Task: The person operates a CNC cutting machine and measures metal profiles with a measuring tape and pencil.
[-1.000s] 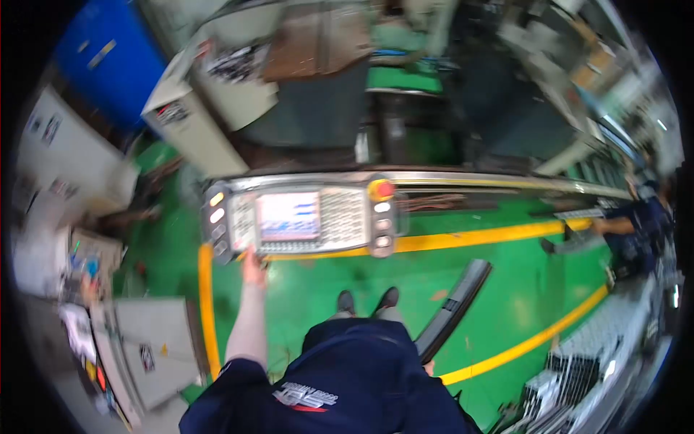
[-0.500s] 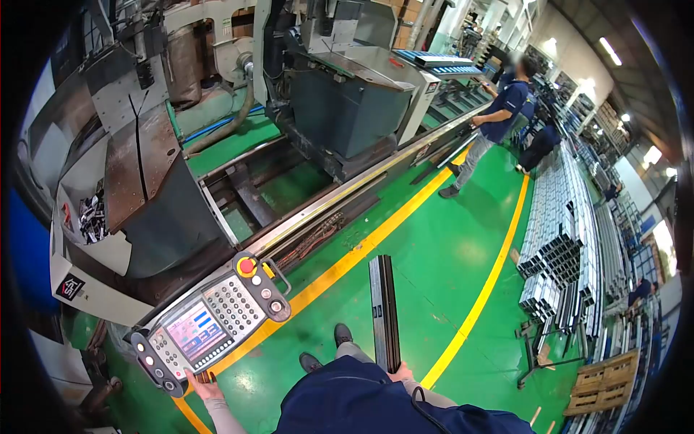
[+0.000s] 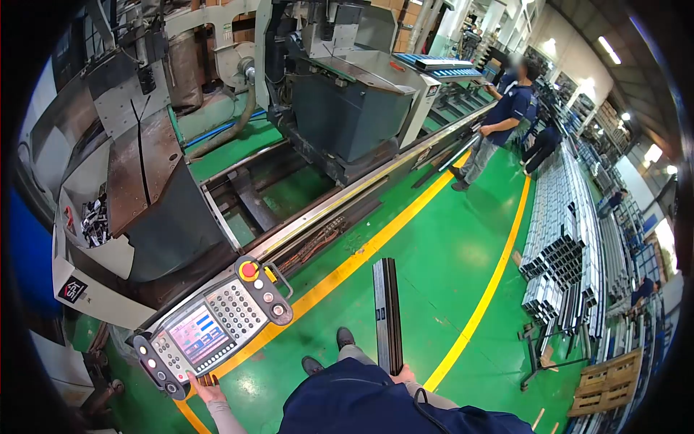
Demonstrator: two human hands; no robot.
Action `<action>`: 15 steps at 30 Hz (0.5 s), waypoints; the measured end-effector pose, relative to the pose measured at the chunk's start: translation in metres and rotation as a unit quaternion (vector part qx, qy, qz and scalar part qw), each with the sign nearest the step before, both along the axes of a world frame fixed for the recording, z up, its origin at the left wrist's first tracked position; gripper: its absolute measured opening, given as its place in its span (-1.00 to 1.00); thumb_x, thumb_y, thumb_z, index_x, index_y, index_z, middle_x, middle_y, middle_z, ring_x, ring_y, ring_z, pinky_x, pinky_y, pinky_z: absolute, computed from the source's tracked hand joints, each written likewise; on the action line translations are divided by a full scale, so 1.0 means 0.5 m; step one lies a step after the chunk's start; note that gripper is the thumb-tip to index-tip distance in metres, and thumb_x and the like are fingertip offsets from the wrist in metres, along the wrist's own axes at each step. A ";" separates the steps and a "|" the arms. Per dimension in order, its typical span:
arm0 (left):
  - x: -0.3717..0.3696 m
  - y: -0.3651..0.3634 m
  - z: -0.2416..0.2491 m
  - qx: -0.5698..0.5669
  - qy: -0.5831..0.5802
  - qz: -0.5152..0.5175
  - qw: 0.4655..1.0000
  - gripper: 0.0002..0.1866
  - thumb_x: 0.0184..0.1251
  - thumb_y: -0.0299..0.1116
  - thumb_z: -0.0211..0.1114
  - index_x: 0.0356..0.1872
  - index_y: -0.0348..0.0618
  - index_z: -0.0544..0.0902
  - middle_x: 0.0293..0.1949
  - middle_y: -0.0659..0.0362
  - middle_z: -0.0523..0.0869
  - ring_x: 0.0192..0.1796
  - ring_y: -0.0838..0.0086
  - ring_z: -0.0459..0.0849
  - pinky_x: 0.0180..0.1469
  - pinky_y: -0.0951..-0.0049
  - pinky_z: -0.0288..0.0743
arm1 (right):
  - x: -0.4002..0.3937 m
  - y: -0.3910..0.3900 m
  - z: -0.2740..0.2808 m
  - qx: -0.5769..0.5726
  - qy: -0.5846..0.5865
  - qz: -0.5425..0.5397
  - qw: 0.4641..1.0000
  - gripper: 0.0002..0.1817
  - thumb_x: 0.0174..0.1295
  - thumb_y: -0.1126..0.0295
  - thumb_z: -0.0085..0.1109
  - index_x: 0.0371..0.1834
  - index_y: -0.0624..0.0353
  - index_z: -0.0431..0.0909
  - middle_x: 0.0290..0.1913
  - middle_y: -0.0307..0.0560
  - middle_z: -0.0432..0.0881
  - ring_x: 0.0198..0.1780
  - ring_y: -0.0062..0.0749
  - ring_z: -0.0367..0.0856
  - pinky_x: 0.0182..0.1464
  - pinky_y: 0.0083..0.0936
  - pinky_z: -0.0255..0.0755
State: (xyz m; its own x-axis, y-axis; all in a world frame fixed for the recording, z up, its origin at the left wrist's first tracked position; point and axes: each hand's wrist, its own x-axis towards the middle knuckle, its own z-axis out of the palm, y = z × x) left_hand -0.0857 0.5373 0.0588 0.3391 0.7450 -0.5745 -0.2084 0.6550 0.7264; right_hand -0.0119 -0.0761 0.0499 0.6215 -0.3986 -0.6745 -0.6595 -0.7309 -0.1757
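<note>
My left hand [image 3: 209, 391] is at the lower edge of a grey control panel [image 3: 264, 331], its fingers apart and one fingertip against the panel by the lower buttons. The panel carries a lit screen [image 3: 199, 334], rows of dark keys and a red emergency stop button [image 3: 249, 270]. My right hand [image 3: 403, 375] is closed around the near end of a long dark metal profile [image 3: 388, 318], or a few lying together. It points away from me above the green floor, and the fingers behind it are partly hidden.
A large sawing machine [image 3: 347, 105] with a long rail [image 3: 325, 217] runs along the left. A co-worker [image 3: 502, 119] stands beside it farther off. Stacked metal profiles [image 3: 553, 246] and a wooden pallet [image 3: 606, 383] lie to the right. Yellow lines [image 3: 473, 322] mark the floor.
The co-worker by the machine has shifted slightly, with the legs in a different stance. My view has moved a little. Both my hands keep nearly the same places.
</note>
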 end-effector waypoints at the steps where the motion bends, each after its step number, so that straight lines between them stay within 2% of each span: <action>1: -0.001 0.001 -0.001 -0.001 0.001 0.001 1.000 -0.09 -0.01 0.38 0.40 0.32 0.10 0.38 0.22 0.26 0.40 0.22 0.48 0.34 0.24 0.32 0.18 | -0.001 0.000 0.000 0.004 -0.006 0.000 1.000 0.06 -0.10 -0.11 0.46 0.35 0.33 0.15 0.14 0.39 0.54 0.18 0.19 0.55 0.21 -0.17 0.47; 15: -0.003 0.006 -0.005 -0.002 0.004 -0.009 1.000 -0.02 -0.08 0.40 0.43 0.34 0.10 0.34 0.27 0.24 0.35 0.28 0.45 0.31 0.25 0.30 0.16 | -0.001 -0.001 0.004 -0.003 0.015 -0.003 1.000 0.10 -0.10 -0.12 0.46 0.40 0.32 0.10 0.18 0.41 0.50 0.22 0.20 0.51 0.23 -0.16 0.45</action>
State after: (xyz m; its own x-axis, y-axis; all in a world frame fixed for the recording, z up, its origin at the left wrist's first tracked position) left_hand -0.0871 0.5400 0.0562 0.3483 0.7362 -0.5802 -0.1909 0.6617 0.7251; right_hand -0.0125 -0.0765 0.0519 0.5990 -0.4067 -0.6898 -0.6690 -0.7276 -0.1519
